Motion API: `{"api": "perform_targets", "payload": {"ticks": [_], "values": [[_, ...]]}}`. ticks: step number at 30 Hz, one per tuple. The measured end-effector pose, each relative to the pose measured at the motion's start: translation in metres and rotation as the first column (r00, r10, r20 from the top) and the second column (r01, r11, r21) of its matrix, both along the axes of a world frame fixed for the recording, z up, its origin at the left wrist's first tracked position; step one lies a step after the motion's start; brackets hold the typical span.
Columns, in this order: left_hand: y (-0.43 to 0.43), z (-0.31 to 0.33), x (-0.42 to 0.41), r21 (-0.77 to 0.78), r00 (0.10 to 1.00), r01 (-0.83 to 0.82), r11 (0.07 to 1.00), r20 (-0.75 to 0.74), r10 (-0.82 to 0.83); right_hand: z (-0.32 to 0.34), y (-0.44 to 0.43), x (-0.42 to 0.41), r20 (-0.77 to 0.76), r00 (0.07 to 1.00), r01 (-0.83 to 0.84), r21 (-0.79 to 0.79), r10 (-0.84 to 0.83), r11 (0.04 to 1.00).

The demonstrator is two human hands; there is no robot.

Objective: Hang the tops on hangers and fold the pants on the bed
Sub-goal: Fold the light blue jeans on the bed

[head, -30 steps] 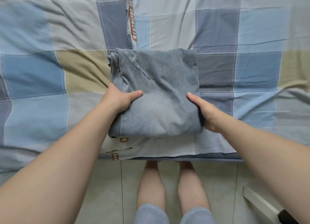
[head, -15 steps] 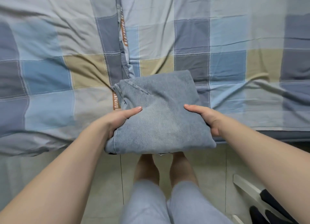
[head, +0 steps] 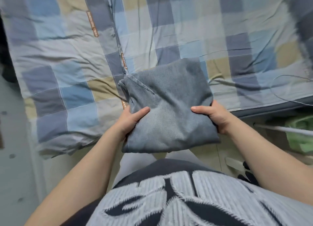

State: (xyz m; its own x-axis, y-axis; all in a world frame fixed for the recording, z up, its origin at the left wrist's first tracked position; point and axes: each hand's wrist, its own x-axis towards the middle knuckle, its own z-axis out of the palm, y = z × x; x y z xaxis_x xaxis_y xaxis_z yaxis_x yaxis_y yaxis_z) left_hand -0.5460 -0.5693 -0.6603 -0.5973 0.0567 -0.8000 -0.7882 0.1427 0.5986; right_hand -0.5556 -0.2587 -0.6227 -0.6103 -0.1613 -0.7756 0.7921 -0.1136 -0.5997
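Note:
A pair of blue-grey denim pants [head: 169, 110], folded into a thick square bundle, is held in the air over the near edge of the bed [head: 71, 59]. My left hand [head: 130, 122] grips the bundle's left side, thumb on top and fingers underneath. My right hand [head: 215, 117] grips its right side the same way. The bundle's near half hangs over the floor in front of my body. No tops or hangers are in view.
The bed carries a wrinkled checked quilt in blue, grey and tan. A thin cable [head: 288, 88] trails over its right part. A green object [head: 301, 134] and a white bar [head: 288, 130] sit on the floor at the right. Tiled floor lies below.
Both hands have lifted the folded pants off the bed and drawn them toward my body. The view has pulled back and tilted, so my shirt now fills the bottom.

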Motion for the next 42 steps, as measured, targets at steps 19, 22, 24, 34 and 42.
{"api": "perform_targets", "payload": {"ticks": [19, 22, 24, 34, 42], "values": [[0.058, 0.122, -0.011, 0.106, 0.788, 0.549, 0.829, -0.396, -0.471, 0.146, -0.040, 0.202, -0.263, 0.598, 0.792, 0.050, -0.757, 0.609], [0.098, 0.133, 0.014, 0.150, 0.733, 0.640, 0.754, -0.415, -0.539, 0.158, -0.029, 0.249, -0.310, 0.502, 0.858, 0.064, -0.808, 0.509], [0.129, 0.140, 0.035, 0.179, 0.681, 0.709, 0.682, -0.422, -0.598, 0.164, -0.021, 0.286, -0.350, 0.411, 0.906, 0.052, -0.842, 0.421], [0.301, 0.176, 0.222, 0.185, 0.346, 0.938, 0.293, -0.544, -0.764, 0.175, 0.031, 0.524, -0.412, -0.021, 1.000, -0.007, -0.911, -0.019], [0.414, 0.197, 0.422, 0.151, 0.116, 0.988, 0.033, -0.587, -0.801, 0.173, 0.084, 0.730, -0.386, -0.264, 0.962, -0.045, -0.884, -0.268]]}}
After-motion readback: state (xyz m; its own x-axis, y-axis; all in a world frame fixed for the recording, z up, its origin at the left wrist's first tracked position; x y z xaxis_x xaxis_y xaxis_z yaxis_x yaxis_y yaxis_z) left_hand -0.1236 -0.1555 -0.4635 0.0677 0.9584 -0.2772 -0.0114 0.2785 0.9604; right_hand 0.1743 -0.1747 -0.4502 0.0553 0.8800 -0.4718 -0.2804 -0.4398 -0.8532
